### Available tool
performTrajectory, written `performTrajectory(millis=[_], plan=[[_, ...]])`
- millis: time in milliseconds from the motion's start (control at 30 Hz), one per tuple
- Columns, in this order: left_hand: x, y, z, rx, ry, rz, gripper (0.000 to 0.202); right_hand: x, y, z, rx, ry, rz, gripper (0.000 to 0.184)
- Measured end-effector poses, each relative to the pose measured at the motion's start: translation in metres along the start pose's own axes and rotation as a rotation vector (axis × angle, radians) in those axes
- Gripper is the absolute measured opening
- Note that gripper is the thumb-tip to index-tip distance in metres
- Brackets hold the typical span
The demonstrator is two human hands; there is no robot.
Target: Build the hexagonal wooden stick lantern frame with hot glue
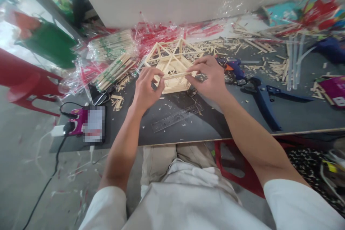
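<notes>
A small framework of pale wooden sticks (172, 87), with triangular peaks, stands on the dark table between my hands. Across its near side runs a thin wooden stick (174, 76). My left hand (147, 85) pinches this stick near its left end, and my right hand (208, 75) has finger and thumb on the right end. Whether the stick is fixed to the framework cannot be made out. A clear plastic ruler (176, 118) lies flat just in front of the framework.
Blue-handled cutters (262, 102) and a blue glue gun (237, 69) lie to the right, near clear glue sticks (294, 63). Wrapped chopsticks (114, 71) pile up at the left. A phone (94, 125) rests by a purple power strip (77, 122) at the table edge. Wood offcuts (212, 47) litter the back.
</notes>
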State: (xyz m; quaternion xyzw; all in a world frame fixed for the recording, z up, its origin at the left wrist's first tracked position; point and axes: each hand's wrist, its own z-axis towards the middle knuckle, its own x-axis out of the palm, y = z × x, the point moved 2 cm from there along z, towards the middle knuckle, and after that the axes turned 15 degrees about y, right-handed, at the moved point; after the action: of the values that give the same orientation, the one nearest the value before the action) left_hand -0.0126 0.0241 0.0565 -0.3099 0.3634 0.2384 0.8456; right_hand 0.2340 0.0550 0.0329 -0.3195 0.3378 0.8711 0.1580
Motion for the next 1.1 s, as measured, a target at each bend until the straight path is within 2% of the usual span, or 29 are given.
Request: performTrajectory(millis=[300, 433, 633, 933, 1100], plan=[[-0.0103, -0.0036, -0.0012, 0.031, 0.101, -0.044, 0.018, 0.0001, 0.0000, -0.0002, -0.011, -0.005, -0.009, 0.023], [-0.0098, -0.0045, -0.0018, 0.022, 0.122, 0.016, 0.022, 0.0009, 0.0001, -0.0003, -0.017, -0.014, 0.016, 0.023], [-0.0081, -0.0047, -0.0014, 0.036, 0.106, 0.056, 0.023, 0.0018, -0.0022, -0.0004, 0.026, 0.021, 0.021, 0.027], [-0.0059, -0.0032, -0.0003, 0.023, 0.077, 0.012, 0.024, 0.0003, -0.0007, 0.0010, -0.030, -0.029, -0.021, 0.021], [-0.0033, 0.0005, -0.0011, 0.051, 0.054, 0.003, 0.024, -0.0004, -0.0002, 0.0026, -0.016, -0.011, -0.013, 0.022]])
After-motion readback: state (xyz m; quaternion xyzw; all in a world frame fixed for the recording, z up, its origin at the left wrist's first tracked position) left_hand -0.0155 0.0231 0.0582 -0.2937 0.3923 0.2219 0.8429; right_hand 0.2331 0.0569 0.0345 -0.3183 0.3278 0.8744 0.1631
